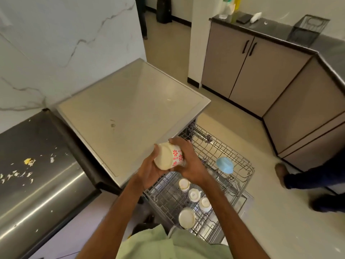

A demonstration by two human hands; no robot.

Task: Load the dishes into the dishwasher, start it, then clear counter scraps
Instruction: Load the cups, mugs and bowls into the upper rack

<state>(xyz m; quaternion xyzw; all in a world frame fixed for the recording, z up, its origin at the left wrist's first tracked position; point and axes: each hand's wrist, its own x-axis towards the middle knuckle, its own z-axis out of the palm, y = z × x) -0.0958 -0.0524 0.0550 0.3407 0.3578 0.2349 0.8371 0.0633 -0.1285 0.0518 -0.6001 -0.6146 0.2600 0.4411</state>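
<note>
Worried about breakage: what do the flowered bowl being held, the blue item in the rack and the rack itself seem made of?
The flowered bowl: likely glazed ceramic or melamine; opaque cream, smooth soft sheen, printed red flowers.
The blue item: probably plastic; matte, even pastel colour.
The rack: metal wire, seemingly grey-coated; thin uniform rods, dull finish.

Bowl (pixel 166 156) rim behind right hand (pixel 189 164)

I see open rack (pixel 209 148) right of centre; cups (pixel 194 194) and a white bowl (pixel 186 217) crowd lower middle, blue bowl (pixel 225 165) blocks the right, dishwasher top (pixel 130 109) walls the left.
</note>
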